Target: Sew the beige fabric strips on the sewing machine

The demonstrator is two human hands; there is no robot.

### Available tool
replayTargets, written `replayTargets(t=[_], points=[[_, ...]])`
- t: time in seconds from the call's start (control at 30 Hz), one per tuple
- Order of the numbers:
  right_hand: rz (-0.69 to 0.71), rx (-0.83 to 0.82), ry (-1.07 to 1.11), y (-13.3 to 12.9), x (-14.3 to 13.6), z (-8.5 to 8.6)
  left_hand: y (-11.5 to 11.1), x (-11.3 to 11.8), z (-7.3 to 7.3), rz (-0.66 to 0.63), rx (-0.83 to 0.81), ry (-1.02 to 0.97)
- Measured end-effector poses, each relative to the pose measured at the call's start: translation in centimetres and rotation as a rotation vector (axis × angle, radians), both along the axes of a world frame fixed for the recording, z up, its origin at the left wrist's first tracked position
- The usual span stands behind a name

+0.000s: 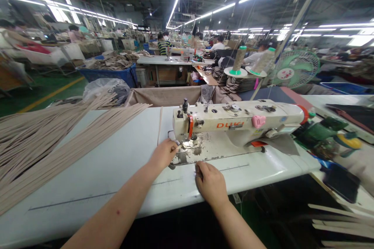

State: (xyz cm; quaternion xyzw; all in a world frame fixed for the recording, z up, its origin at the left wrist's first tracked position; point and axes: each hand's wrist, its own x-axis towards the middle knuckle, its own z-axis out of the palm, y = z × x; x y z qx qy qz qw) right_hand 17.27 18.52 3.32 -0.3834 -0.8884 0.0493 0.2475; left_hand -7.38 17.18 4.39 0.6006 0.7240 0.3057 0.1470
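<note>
A white sewing machine (230,118) with orange trim is set into the pale table (117,179). Just left of its needle area, my left hand (164,153) has thumb and fingers pinched together near the presser foot (189,140). Whatever lies in that pinch is too small to make out. A thin beige strip (160,124) lies on the table behind this hand. My right hand (212,183) is closed at the table's front edge, right of the needle. Something small and dark shows at its fingertips, its kind unclear.
Long beige fabric strips (78,144) lie in bundles across the table's left. Thread cones (240,59) and a green fan (298,70) stand behind the machine. A dark phone (341,182) lies at the right. A blue bin (109,74) holds fabric pieces; people work farther back.
</note>
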Motion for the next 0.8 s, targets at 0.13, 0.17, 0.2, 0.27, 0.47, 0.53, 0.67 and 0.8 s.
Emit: replayTargets(t=[0.13, 0.17, 0.2, 0.27, 0.47, 0.53, 0.67, 0.8], points=[[-0.005, 0.011, 0.008, -0.1, 0.0, 0.0, -0.7, 1.3, 0.0, 0.017, -0.015, 0.009], [-0.005, 0.013, 0.014, -0.1, 0.0, -0.1, -0.9, 1.8, 0.0, 0.022, -0.024, 0.015], [-0.006, 0.016, 0.02, -0.1, 0.0, -0.1, -1.1, 2.2, -0.2, 0.027, -0.035, 0.021], [-0.003, 0.023, 0.029, -0.1, 0.0, -0.2, -1.3, 3.1, -0.4, 0.033, -0.062, 0.033], [0.011, 0.03, 0.04, -0.2, 0.1, -0.1, -1.9, 5.0, -1.0, -0.014, -0.115, 0.064], [0.015, 0.016, 0.037, -0.2, 0.2, -0.1, -2.4, 5.4, -1.2, -0.036, -0.125, 0.072], [0.023, -0.013, 0.059, -0.2, 0.3, -0.3, -3.8, 6.3, -1.4, -0.092, -0.118, 0.103], [0.053, -0.065, 0.128, -0.1, 0.6, -0.5, -5.1, 7.3, -0.4, -0.141, -0.122, 0.213]])
